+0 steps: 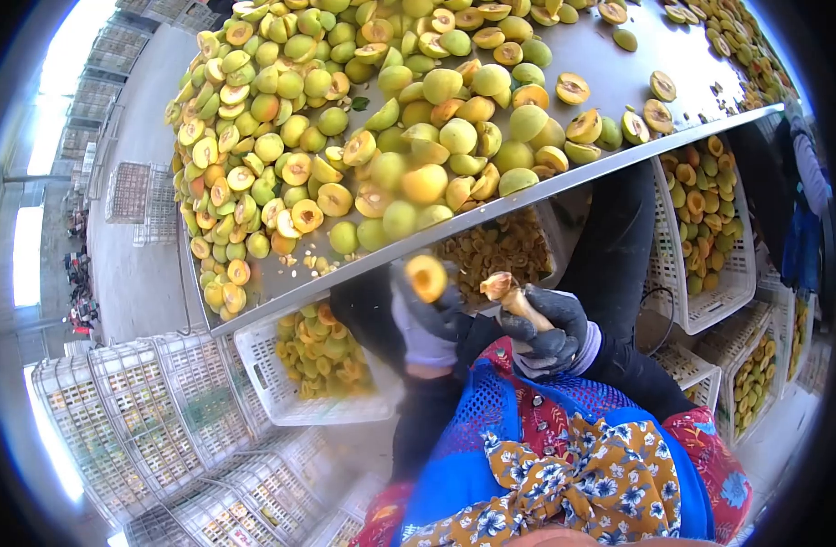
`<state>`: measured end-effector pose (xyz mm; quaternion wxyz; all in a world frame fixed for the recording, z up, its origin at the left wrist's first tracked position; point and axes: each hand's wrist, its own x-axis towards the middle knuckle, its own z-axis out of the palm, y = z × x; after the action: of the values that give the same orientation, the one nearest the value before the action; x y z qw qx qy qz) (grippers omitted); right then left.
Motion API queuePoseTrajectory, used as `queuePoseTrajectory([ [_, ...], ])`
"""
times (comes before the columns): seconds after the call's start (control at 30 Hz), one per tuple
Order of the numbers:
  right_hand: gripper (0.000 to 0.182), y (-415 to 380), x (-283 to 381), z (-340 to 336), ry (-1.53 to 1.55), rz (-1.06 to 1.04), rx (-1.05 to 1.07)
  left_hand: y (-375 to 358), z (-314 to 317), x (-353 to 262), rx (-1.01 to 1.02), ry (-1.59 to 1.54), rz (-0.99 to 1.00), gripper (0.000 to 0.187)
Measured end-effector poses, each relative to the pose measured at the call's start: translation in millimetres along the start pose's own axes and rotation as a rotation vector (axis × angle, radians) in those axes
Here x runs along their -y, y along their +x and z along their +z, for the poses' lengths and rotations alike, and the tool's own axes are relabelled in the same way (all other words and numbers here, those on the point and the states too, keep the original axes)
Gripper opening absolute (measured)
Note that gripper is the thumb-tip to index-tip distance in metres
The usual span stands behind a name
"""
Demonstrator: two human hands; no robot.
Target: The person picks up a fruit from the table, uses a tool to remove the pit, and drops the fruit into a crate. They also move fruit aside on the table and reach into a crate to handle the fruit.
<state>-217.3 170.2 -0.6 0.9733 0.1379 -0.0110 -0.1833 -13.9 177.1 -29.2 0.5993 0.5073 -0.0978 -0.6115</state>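
Observation:
My left hand (427, 314), in a dark-coated glove with a light cuff, is closed around a peach half (426, 278) whose orange cut face and hollow point up. The hand is slightly blurred. To its right, my right hand (553, 335), gloved alike, grips the pale wooden handle of a short pitting tool (525, 308). A brownish lump, perhaps a pit, sits at the tool's tip, a small distance from the peach half. Just beyond both hands lies the metal table (345, 272), heaped with yellow-green whole-looking and halved peaches (427, 137).
Below the table edge, a crate of peach pieces (322, 356) stands left and a bin of brown pits or scraps (504, 246) stands ahead. Another filled crate (705, 210) is at right. Stacked crates (144, 392) line the left. A co-worker's sleeve (808, 164) shows far right.

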Motion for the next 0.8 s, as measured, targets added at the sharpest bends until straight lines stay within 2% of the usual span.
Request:
queuePoseTrajectory([
  [0.03,0.044,-3.2,2.0,4.7,-0.034,-0.013,-0.031,1.4,-32.3,-1.7,-0.115,0.513,0.370,0.048],
  [0.07,0.046,-1.5,8.0,9.8,-0.100,-0.026,-0.075,-2.3,-65.6,-15.3,-0.221,0.793,0.520,0.047],
  [0.1,0.046,-1.7,11.0,14.3,-0.284,-0.031,-0.225,-6.5,-92.6,-32.0,-0.381,1.071,0.651,0.046],
  [0.17,0.048,-2.1,22.6,21.0,-0.664,-0.040,-0.528,-11.7,-125.9,-58.4,-0.677,1.474,0.658,0.044],
  [0.23,0.047,2.4,22.0,-6.3,-1.057,-0.132,-0.657,-24.9,-120.7,-80.3,-0.959,2.231,0.815,0.043],
  [0.27,0.049,5.9,22.1,-15.7,-1.257,-0.188,-0.716,-23.7,-102.1,-89.0,-0.818,2.024,0.726,0.043],
  [0.33,0.050,9.3,20.1,-4.6,-1.269,-0.107,-0.748,-1.9,-38.7,-100.1,-0.531,1.601,0.548,0.044],
  [0.37,0.051,8.6,19.9,-2.2,-1.241,-0.026,-0.794,10.8,-9.5,-96.4,-0.458,1.649,0.562,0.045],
  [0.43,0.050,7.6,19.1,-1.2,-1.372,-0.036,-0.826,46.7,27.1,-76.7,-0.327,1.823,0.605,0.046],
  [0.47,0.050,7.1,18.8,-0.5,-1.437,-0.040,-0.845,66.4,29.6,-65.2,-0.271,1.952,0.632,0.047],
  [0.57,0.042,-0.6,20.0,-19.9,-1.734,-0.224,-0.802,99.8,16.3,-65.9,-0.070,1.900,0.649,0.047],
  [0.63,0.036,-4.5,19.8,-5.2,-1.736,-0.241,-0.797,98.9,-6.8,-77.8,0.124,1.458,0.551,0.047],
  [0.7,0.030,-4.5,20.9,-0.3,-1.797,-0.239,-0.799,66.9,6.6,-94.3,0.120,0.902,0.067,0.038],
  [0.8,0.024,2.4,16.4,20.8,-1.944,-0.321,-0.714,42.4,3.0,-70.9,0.286,0.135,-0.152,0.049],
])
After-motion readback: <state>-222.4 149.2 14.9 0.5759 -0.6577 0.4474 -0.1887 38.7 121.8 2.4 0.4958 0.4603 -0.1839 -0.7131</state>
